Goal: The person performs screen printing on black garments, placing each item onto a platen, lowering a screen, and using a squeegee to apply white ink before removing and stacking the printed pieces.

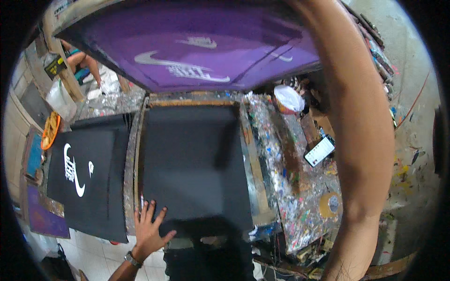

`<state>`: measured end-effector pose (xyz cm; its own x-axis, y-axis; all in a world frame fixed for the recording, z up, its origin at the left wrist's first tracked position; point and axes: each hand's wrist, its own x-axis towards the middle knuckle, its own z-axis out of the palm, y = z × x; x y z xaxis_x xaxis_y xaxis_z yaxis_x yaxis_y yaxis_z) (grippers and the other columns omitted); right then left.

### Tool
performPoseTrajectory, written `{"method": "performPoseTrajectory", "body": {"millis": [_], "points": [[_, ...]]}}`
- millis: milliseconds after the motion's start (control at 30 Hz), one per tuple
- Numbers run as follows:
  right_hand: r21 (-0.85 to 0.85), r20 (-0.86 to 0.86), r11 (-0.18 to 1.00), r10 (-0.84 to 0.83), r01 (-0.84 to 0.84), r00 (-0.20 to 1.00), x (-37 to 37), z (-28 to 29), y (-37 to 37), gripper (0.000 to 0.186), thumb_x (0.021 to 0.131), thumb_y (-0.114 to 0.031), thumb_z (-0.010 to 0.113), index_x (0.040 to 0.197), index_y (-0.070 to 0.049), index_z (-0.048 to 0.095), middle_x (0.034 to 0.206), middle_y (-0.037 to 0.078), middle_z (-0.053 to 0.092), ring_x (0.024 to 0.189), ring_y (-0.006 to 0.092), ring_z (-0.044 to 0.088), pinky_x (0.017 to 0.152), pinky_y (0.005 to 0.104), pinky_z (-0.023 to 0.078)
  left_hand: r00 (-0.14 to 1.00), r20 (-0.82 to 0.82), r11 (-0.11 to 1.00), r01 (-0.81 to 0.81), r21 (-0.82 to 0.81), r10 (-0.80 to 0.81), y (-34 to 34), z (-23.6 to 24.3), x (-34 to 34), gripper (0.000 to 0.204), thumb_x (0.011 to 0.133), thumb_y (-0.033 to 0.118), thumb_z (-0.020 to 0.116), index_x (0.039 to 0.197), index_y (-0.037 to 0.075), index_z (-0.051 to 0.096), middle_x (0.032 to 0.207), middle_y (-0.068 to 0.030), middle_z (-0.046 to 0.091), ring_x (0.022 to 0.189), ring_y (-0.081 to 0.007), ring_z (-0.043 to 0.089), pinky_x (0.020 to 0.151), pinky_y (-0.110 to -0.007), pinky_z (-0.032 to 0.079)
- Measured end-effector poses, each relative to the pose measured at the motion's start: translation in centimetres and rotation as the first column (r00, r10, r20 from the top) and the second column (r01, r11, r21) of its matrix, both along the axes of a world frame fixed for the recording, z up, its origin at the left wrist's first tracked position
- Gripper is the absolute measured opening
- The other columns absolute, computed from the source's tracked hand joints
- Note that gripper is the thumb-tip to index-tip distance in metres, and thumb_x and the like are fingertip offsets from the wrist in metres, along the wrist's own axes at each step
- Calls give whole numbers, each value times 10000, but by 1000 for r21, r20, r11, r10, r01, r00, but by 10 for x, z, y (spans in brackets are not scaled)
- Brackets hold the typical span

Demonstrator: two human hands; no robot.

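My left hand (149, 228), with a watch on its wrist, lies with spread fingers on the lower left corner of a black fabric panel (192, 145). The panel lies flat on a wood-edged printing board. Above its far end a purple silk screen (187, 51) in a frame is tilted up, with pale curved marks and lettering on its mesh. My right arm (361, 117) reaches up along the right side past the top edge of the picture, so its hand is out of sight.
On the left lies another black fabric panel (96, 173) with a white print. The paint-spattered table (300, 210) on the right bears a phone (320, 151), a tape roll (329, 205) and a white plastic-covered tub (288, 99). An orange dish (50, 131) stands far left; a person's limb (86, 63) shows behind.
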<state>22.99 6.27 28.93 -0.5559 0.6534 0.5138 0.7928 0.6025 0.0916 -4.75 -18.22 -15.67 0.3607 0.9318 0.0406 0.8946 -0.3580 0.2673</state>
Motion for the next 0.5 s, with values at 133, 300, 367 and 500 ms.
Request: {"method": "performPoseTrajectory", "body": {"millis": [133, 300, 367, 500], "points": [[1, -36, 995, -100, 100, 994, -4, 4, -5, 676, 941, -562, 475, 1097, 48, 719, 1166, 358, 648, 1128, 490, 630, 1010, 490, 484, 1000, 12, 1000, 19, 11, -19, -6, 2, 3, 829, 778, 610, 760, 1443, 158, 561, 1567, -251, 368, 1483, -437, 273, 1189, -634, 110], [-81, -150, 982, -183, 173, 972, -7, -5, -28, 768, 909, -614, 526, 1059, 119, 699, 1118, 371, 658, 1079, 481, 661, 946, 496, 523, 1000, -23, 999, 2, 38, -1, -8, 2, 1, 831, 760, 599, 777, 1446, 191, 545, 1580, -217, 354, 1484, -424, 271, 1197, -614, 134], [109, -232, 939, -294, 325, 927, -19, -34, -27, 779, 795, -740, 603, 1013, -11, 774, 1028, 251, 735, 1017, 421, 709, 907, 500, 546, 1000, -11, 996, 19, 82, -18, -10, -3, -1, 828, 774, 653, 738, 1453, 221, 543, 1568, -197, 376, 1482, -413, 279, 1196, -617, 128], [32, -194, 957, -277, 288, 941, -7, -42, -59, 793, 809, -745, 609, 920, 25, 766, 944, 265, 731, 957, 419, 720, 859, 513, 558, 998, 39, 997, 48, 57, -51, -10, -2, 4, 865, 757, 719, 704, 1442, 211, 557, 1565, -194, 372, 1490, -407, 254, 1187, -644, 99]]}}
